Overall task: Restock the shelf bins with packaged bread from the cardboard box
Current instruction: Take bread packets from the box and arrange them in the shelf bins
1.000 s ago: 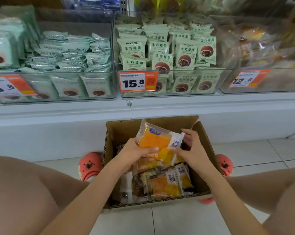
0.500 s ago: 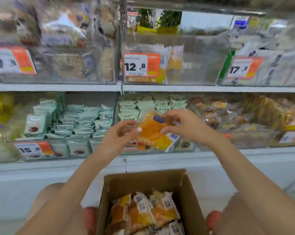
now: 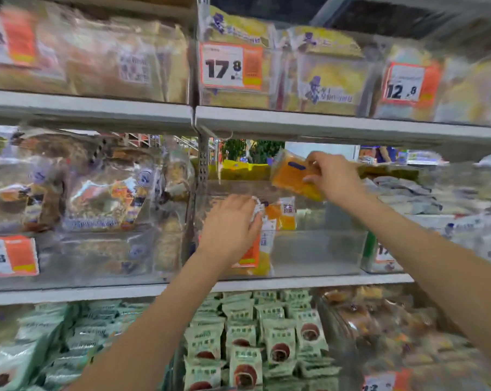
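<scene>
My right hand (image 3: 334,179) grips an orange packaged bread (image 3: 290,176) by its right end and holds it tilted above the clear bin (image 3: 317,249) on the middle shelf. The right half of that bin is bare. My left hand (image 3: 230,224) reaches to the bin's left part, back towards me, with its fingers resting on the orange-and-white bread packs (image 3: 286,215) that stand there. Motion blur hides the fingertips. The cardboard box is out of view.
An orange price tag (image 3: 251,255) sits on the bin's front, partly behind my left hand. Green-white snack packs (image 3: 244,334) fill the bin below. Yellow bread bags (image 3: 323,74) line the shelf above. A metal upright (image 3: 203,165) borders the bin's left.
I lifted the orange bread from the box up to the middle shelf. My left hand let go of it and moved to the packs in the bin. My view tilted upward.
</scene>
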A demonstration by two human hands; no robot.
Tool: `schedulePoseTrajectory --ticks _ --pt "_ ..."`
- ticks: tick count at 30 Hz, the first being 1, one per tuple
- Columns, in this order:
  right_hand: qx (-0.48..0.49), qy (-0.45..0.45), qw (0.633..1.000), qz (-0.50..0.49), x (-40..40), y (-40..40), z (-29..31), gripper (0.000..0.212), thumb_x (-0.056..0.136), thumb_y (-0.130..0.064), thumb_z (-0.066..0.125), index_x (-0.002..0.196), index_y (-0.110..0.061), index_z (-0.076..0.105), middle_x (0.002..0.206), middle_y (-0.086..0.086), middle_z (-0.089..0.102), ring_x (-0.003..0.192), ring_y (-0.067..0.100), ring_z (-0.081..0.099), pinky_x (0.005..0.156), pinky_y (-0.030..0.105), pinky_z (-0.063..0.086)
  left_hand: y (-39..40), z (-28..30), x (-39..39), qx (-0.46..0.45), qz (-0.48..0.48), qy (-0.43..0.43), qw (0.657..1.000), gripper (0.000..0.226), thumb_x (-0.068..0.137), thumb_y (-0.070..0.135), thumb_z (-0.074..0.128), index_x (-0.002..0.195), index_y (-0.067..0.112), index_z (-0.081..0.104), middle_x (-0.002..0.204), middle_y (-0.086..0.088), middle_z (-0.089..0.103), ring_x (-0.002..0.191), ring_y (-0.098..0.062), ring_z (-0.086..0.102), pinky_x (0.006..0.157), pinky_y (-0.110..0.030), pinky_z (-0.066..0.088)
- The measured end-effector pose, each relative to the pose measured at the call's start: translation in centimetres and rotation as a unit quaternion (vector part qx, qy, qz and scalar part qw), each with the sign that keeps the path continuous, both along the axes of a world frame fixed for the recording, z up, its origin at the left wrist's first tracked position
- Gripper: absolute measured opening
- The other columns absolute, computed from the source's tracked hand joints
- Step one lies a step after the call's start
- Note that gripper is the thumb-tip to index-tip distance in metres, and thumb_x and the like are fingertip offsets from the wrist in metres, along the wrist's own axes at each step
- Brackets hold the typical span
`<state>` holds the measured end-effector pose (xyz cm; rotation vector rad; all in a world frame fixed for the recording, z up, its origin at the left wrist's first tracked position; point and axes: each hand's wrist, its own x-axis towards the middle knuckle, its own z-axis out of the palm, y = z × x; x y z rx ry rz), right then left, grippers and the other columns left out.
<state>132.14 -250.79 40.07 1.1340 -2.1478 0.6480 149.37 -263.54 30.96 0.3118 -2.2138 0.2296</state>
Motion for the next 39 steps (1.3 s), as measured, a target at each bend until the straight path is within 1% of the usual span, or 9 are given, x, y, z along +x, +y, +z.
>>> schedulePoseTrajectory --ticks 4,11,16,19,22,28,35,37,39 --pt "0.189 0.027 0.979 -0.068 -3.1 -4.4 -1.3 0.022 0.087 -0.017 0.065 0.107 -0.012 0.058 0.112 0.012 0.063 0.105 0.033 0.059 0.082 0.041 0.044 -0.8 -1.9 -1.4 -0.028 0.129 0.004 0.991 0.047 0.088 0.034 0.033 0.099 0.011 0.073 0.061 -0.004 0.067 0.046 -0.024 0.058 0.042 -0.021 0.035" --pt "0.318 -0.037 0.947 0.006 -7.4 -10.5 -4.2 0.042 0.077 -0.019 0.076 0.115 -0.010 0.059 0.118 0.011 0.062 0.105 0.027 0.057 0.081 0.031 0.046 -1.9 -3.3 -2.7 -0.112 0.106 0.116 0.981 0.045 0.087 0.031 0.037 0.098 0.009 0.075 0.061 -0.003 0.068 0.048 -0.022 0.060 0.047 -0.024 0.043" --pt "0.290 -0.074 0.951 0.079 -8.6 -12.2 -5.2 0.051 0.075 -0.011 0.078 0.117 -0.008 0.050 0.089 -0.001 0.049 0.086 0.020 0.047 0.074 0.035 0.043 -2.0 -3.5 -2.8 -0.100 0.106 0.138 0.980 0.044 0.086 0.031 0.038 0.096 0.010 0.076 0.061 -0.001 0.067 0.051 -0.021 0.061 0.048 -0.023 0.043" --pt "0.302 -0.063 0.950 0.053 -9.1 -12.1 -5.2 0.042 0.076 -0.018 0.078 0.107 -0.012 0.051 0.100 0.007 0.055 0.091 0.024 0.052 0.074 0.033 0.042 -1.9 -3.5 -2.8 -0.093 0.101 0.132 0.982 0.043 0.087 0.030 0.038 0.094 0.010 0.076 0.059 -0.001 0.066 0.050 -0.021 0.060 0.048 -0.023 0.042" --pt "0.310 -0.064 0.949 0.017 -9.3 -12.0 -5.3 0.050 0.079 -0.023 0.075 0.122 -0.009 0.054 0.115 0.011 0.060 0.100 0.027 0.056 0.082 0.034 0.045 -1.8 -3.4 -2.8 -0.094 0.102 0.128 0.982 0.044 0.087 0.030 0.037 0.092 0.010 0.076 0.059 -0.001 0.066 0.050 -0.021 0.060 0.048 -0.024 0.042" --pt "0.305 -0.059 0.951 -0.013 -8.6 -12.5 -5.5 0.048 0.081 -0.030 0.074 0.121 -0.014 0.053 0.119 0.007 0.059 0.108 0.026 0.055 0.083 0.034 0.046 -1.8 -3.2 -2.8 -0.096 0.114 0.125 0.981 0.043 0.086 0.030 0.037 0.088 0.011 0.075 0.059 -0.001 0.066 0.050 -0.020 0.060 0.048 -0.024 0.041" --pt "0.286 -0.081 0.955 -0.013 -8.7 -11.9 -5.7 0.065 0.075 -0.039 0.077 0.125 -0.013 0.045 0.124 0.011 0.054 0.113 0.029 0.051 0.082 0.031 0.041 -1.7 -3.1 -2.6 -0.099 0.118 0.122 0.980 0.042 0.086 0.030 0.037 0.084 0.012 0.075 0.057 0.000 0.065 0.050 -0.019 0.060 0.047 -0.023 0.040" --pt "0.248 -0.093 0.964 -0.001 -8.3 -11.2 -5.3 0.069 0.072 -0.041 0.079 0.128 -0.017 0.046 0.126 0.012 0.054 0.118 0.032 0.048 0.094 0.037 0.044 -1.7 -3.0 -2.4 -0.093 0.117 0.105 0.983 0.042 0.086 0.029 0.036 0.081 0.012 0.074 0.056 0.000 0.064 0.049 -0.020 0.059 0.047 -0.023 0.039" --pt "0.140 -0.100 0.984 0.048 -7.2 -10.0 -4.6 0.051 0.079 -0.030 0.074 0.123 -0.014 0.052 0.124 0.013 0.057 0.118 0.030 0.051 0.096 0.037 0.044 -1.5 -2.9 -2.2 -0.081 0.115 0.087 0.986 0.041 0.087 0.029 0.036 0.077 0.012 0.072 0.055 0.000 0.063 0.048 -0.020 0.058 0.047 -0.023 0.038"
